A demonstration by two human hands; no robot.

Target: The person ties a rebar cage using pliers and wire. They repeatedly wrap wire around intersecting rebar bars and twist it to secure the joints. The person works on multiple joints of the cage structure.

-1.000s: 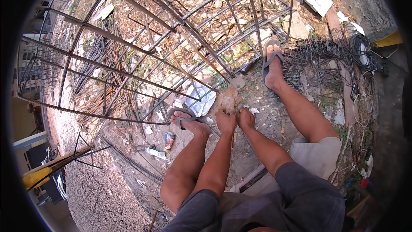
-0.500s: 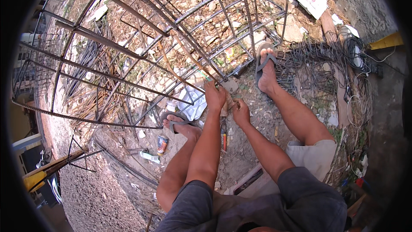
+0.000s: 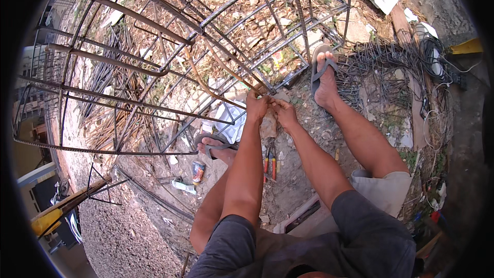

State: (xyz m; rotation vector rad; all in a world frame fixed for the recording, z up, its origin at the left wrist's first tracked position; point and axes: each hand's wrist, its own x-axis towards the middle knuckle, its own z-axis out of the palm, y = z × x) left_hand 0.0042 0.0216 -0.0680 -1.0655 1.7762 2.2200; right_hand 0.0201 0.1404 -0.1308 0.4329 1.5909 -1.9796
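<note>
My left hand (image 3: 257,107) is closed at the near lower corner of a rebar cage (image 3: 216,119), where several steel bars come together. My right hand (image 3: 283,113) is pinched shut right beside it, fingertips close to the left hand's fingers. Whatever the fingers hold is too small to make out. On the dirt just below the hands lies a pair of pliers (image 3: 270,163) with red and yellow handles. A crumpled white sheet (image 3: 230,122) is on the ground left of my left hand.
The cage's bars fill the upper left. Tangled wire or thin steel pieces (image 3: 383,64) lie beyond my right foot (image 3: 324,77). Loose rods (image 3: 121,92) are piled at left. A coloured can (image 3: 198,172) lies near my left foot (image 3: 216,146). Coiled cable (image 3: 432,54) sits at right.
My right hand has moved up and left, close against the left hand. The left hand stays at the cage corner. More of the pliers shows, and the whole view has shifted slightly.
</note>
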